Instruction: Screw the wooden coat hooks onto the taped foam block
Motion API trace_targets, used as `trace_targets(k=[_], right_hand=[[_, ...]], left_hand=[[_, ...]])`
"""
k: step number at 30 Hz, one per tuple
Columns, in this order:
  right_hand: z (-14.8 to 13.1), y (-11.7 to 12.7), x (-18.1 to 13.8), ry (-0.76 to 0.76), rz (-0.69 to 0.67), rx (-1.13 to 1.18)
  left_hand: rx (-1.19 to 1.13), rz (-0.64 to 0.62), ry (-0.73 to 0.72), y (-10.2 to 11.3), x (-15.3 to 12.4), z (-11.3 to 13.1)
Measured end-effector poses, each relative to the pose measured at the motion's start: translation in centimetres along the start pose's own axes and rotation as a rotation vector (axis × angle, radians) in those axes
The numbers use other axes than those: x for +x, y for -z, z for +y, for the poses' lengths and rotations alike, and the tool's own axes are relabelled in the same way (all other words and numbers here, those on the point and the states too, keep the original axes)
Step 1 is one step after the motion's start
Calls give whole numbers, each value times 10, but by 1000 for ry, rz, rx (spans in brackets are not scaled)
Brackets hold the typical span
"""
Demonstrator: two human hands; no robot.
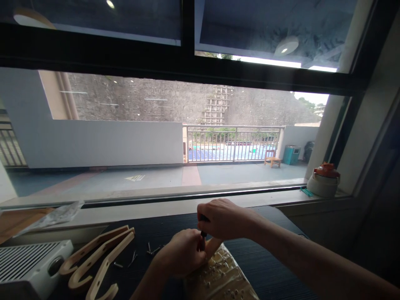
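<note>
My right hand point(218, 218) is closed around the black handle of what looks like a screwdriver point(204, 218), held upright with its tip pointing down. Just below and to the left, my left hand point(184, 252) is closed beside the tool's lower end, gripping a light wooden piece point(214, 246). Most of that piece is hidden by my hands. It rests over a package wrapped in clear film and tape point(223, 273), which has several small metal parts scattered on top. Loose screws point(151, 249) lie on the dark table to the left of my left hand.
Several curved wooden hooks point(108, 258) lie on the dark table point(259, 258). A white slatted appliance point(34, 262) stands at the left, with clear plastic wrap point(59, 214) behind it. On the windowsill at the right is a pale jar with a reddish-brown top point(324, 181).
</note>
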State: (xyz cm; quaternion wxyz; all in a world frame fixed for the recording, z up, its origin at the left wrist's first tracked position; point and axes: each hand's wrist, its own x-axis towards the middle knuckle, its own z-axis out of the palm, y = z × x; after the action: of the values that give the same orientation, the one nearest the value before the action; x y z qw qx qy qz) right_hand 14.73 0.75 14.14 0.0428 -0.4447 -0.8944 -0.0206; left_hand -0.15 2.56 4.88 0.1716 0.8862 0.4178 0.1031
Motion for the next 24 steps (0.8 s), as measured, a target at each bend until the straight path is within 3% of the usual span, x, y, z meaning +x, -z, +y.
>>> trace_targets(k=[7, 15, 24], right_hand=[[-1, 15, 1, 88, -94, 10], [3, -2, 3, -9, -31, 0], [3, 12, 0, 62, -68, 36]], left_hand=[[-2, 3, -15, 1, -1, 1], [37, -30, 25, 3, -2, 4], [5, -8, -4, -1, 0, -1]])
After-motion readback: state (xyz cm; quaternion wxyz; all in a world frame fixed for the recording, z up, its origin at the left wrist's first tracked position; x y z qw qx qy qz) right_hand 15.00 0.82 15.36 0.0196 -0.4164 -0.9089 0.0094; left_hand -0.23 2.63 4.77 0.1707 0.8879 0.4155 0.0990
